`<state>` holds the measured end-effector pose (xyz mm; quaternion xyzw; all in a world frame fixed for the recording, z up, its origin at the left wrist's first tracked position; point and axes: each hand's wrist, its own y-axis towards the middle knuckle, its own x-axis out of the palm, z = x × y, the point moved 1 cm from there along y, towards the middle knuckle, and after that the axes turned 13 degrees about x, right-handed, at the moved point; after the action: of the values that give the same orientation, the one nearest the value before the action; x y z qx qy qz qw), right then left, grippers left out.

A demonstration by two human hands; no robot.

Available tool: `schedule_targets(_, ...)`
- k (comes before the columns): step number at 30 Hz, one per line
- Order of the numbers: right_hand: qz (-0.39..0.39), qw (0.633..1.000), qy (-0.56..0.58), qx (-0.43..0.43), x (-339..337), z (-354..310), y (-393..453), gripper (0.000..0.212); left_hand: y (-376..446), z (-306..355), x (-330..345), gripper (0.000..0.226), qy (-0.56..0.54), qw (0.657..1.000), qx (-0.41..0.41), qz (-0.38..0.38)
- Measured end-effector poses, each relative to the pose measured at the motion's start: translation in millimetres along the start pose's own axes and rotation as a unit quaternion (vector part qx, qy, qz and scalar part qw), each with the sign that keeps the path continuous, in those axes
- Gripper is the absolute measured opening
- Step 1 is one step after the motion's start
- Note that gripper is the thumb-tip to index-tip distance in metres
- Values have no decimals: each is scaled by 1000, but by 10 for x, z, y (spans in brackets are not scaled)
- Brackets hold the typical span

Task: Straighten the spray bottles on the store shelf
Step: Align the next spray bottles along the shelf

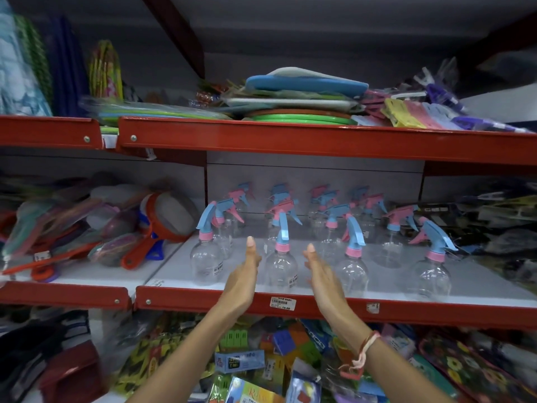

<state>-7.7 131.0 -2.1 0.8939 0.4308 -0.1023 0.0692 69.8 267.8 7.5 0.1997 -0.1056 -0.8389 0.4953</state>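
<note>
I see both hands raised to the middle shelf (203, 269), a white board with a red metal front lip, and each is flat and unclenched, fingers straight and together, palms turned toward one another, grasping nothing. Between them stands the clear plastic spray bottle with a pink collar and blue trigger head (281, 266), at the near edge of the shelf; my left hand (242, 279) is just left of its body and my right hand (324, 276) just right of it, and I cannot tell whether either palm touches the plastic. A pink and white thread bracelet (363, 354) circles the right wrist. The bottle belongs to a near row of similar clear bottles: one further left (205, 257), one just right of my right hand (353, 269) and one well to the right (430, 274). More spray bottles with pink and blue heads (319, 199) stand in rows behind, toward the far wall, their nozzles pointing different ways. A white price label (282, 303) is stuck on the red lip below the hands. On the left section of the shelf lies an orange-rimmed strainer (171, 215) among packaged utensils.
</note>
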Motion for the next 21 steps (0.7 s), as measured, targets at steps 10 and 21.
schedule_targets(10, -86, 985, 32, -145, 679, -292, 96, 72, 64, -183, -699, 57, 14, 958, 89, 272)
schedule_targets(21, -238, 971, 0, 34, 1456, -373, 419, 94, 423, -443, -977, 139, -6, 985, -64, 161)
